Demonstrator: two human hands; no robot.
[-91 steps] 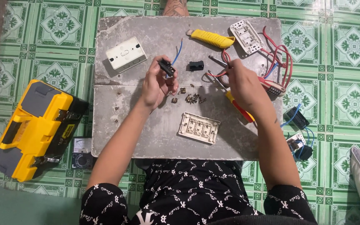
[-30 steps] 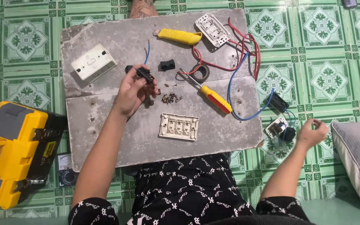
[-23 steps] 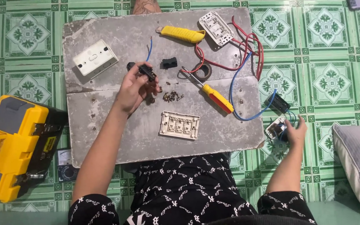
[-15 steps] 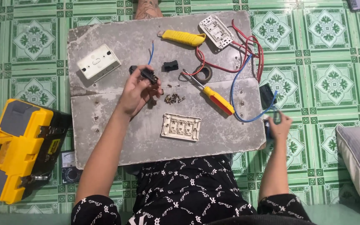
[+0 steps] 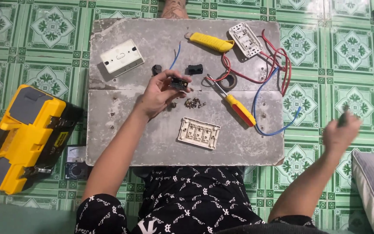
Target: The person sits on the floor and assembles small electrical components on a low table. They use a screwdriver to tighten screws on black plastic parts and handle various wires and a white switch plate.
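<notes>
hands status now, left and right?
Left hand: closed on a small black switch module.
Right hand: blurred, off the board; grip cannot be told.

toolbox (image 5: pixel 22 138) left of board (image 5: pixel 152 134), screwdriver (image 5: pixel 236 106) on board

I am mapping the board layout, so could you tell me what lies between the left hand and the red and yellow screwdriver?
In the head view, a small heap of screws lies on the grey board between the left hand and the screwdriver.

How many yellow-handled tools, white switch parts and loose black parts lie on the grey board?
Yellow-handled tools: 2, knife, screwdriver
White switch parts: 3, box, socket, plate
Loose black parts: 2
Total: 7
</notes>
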